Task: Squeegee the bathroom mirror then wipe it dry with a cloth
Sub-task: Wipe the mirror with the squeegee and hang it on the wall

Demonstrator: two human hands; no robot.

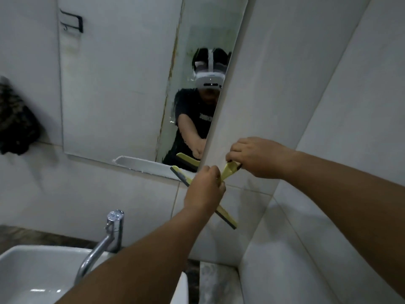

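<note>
The bathroom mirror (122, 88) hangs on the tiled wall ahead, streaked near its right edge. A yellow squeegee (228, 218) with a black rubber blade sits at the mirror's lower right corner, its blade running diagonally down onto the tiles below. My left hand (205, 189) grips the squeegee at the middle of the blade bar. My right hand (256, 157) holds the end of its yellow handle. A dark cloth (16, 121) hangs at the far left of the wall.
A white sink (32, 273) with a chrome faucet (107, 235) lies below left. A tiled side wall (328, 106) juts out right beside the mirror. A black hook bracket (73, 21) shows at the upper left.
</note>
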